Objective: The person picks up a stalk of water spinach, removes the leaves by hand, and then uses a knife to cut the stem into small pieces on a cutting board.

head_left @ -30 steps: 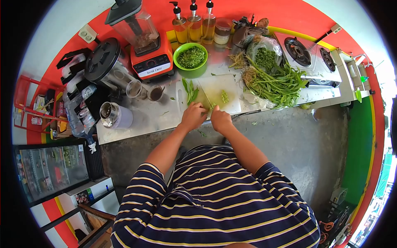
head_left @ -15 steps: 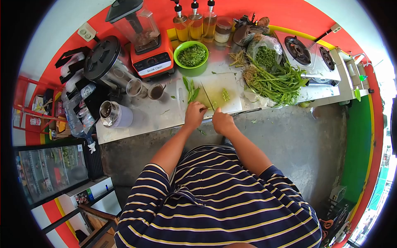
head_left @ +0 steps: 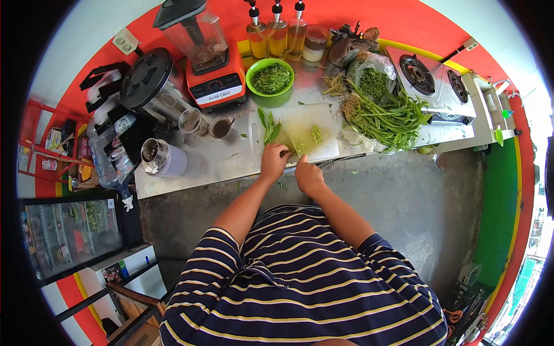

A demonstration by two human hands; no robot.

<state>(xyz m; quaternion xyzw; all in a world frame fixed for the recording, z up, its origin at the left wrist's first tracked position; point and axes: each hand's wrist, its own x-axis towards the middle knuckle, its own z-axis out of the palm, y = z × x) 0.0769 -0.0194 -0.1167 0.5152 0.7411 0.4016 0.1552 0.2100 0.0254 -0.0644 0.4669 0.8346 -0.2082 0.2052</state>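
A white cutting board (head_left: 326, 118) lies near the counter's front edge. My right hand (head_left: 310, 176) is closed round the handle of a knife (head_left: 288, 134), whose blade points away from me over the board. At the board's left part, my left hand (head_left: 273, 161) has its fingers closed on the near end of a small bunch of leafy greens (head_left: 269, 126), just left of the blade. Small chopped green pieces (head_left: 317, 135) form a pile right of the knife, with more bits beside the blade.
Behind the board stand a green bowl (head_left: 277, 99) of chopped greens and a red blender (head_left: 216, 86). A heap of long-stemmed greens (head_left: 389, 118) lies right, before a gas stove (head_left: 433, 95). Cups (head_left: 220, 128) and a steel-topped container (head_left: 164, 158) stand left.
The view has shifted slightly. Both hands stay at the board, with the knife and greens in nearly the same places.
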